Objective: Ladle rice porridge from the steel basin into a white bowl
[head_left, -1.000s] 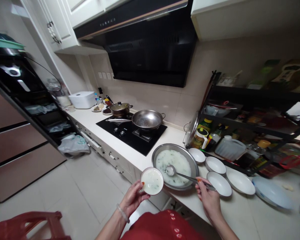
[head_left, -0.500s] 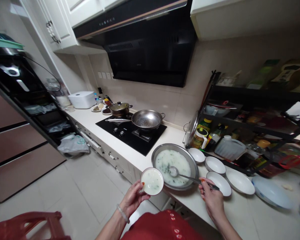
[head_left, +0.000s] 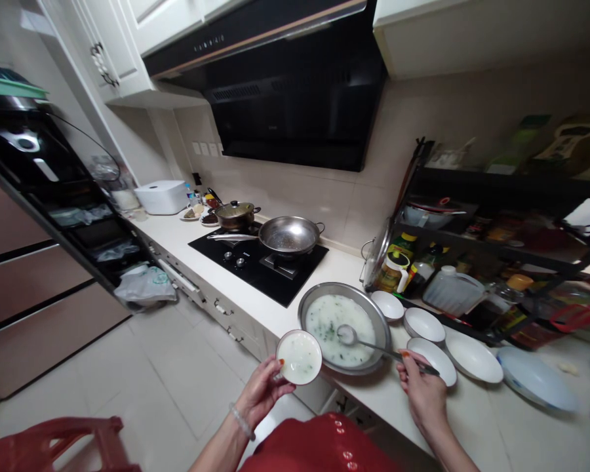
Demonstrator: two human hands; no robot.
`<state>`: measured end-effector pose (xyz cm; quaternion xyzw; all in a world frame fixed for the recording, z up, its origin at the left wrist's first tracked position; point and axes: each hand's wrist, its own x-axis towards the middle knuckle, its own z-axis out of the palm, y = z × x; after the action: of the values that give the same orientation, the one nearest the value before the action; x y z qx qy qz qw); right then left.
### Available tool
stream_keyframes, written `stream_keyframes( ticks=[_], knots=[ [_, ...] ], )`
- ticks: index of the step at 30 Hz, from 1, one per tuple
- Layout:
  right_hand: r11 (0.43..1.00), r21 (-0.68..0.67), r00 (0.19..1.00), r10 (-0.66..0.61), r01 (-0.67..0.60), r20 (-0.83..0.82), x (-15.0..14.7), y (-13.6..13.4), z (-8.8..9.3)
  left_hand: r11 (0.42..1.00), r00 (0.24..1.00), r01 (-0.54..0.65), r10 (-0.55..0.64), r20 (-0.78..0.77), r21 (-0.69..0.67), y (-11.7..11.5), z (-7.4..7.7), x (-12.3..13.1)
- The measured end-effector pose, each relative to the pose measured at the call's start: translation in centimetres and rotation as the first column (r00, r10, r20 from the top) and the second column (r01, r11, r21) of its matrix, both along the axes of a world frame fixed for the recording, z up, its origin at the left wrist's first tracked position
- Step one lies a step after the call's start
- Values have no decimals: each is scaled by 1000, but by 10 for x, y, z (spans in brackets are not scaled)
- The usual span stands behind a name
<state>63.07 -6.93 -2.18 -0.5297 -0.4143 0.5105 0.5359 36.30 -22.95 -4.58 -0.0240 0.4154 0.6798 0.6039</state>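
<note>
My left hand (head_left: 264, 392) grips a small bowl (head_left: 299, 357) by its side, the thumb over the rim. Pale soup with green bits fills the bowl, which is held just in front of a large metal basin (head_left: 384, 351). More of the same soup (head_left: 334, 314) lies in that basin. In my right hand (head_left: 423, 390) is the dark handle of a ladle (head_left: 347, 335); its round head is at the soup's surface, near the middle of the basin.
Several white bowls (head_left: 423, 324) and a bluish dish (head_left: 535, 377) line the counter right of the basin. Behind them stands a black rack (head_left: 501, 259) with bottles. A wok (head_left: 290, 235) and a lidded pot (head_left: 235, 213) sit on the stove (head_left: 246, 259). A red chair (head_left: 88, 432) is at lower left.
My right hand and the ladle have shifted slightly to the right within the basin. The bowl in my left hand has stayed in place.
</note>
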Motion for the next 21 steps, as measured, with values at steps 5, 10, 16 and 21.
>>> stream_keyframes(
  ticks=[5, 10, 16, 21],
  knots=[
    [999, -45, 998, -18, 15, -64, -2, 0, 4, 1000, 1000, -7, 7, -18, -21, 1, 3, 1],
    [999, -47, 998, -1, -1, -59, -2, -2, 9, 1000, 1000, -1, 0, -25, -20, 2, 5, 2],
    [999, -40, 999, -2, 0, -44, -1, 0, 4, 1000, 1000, 1, -1, -18, -19, 1, 6, 3],
    [999, -54, 997, -6, 2, -71, -1, 0, 5, 1000, 1000, -3, 2, -19, -9, 3, 7, 3]
  ],
)
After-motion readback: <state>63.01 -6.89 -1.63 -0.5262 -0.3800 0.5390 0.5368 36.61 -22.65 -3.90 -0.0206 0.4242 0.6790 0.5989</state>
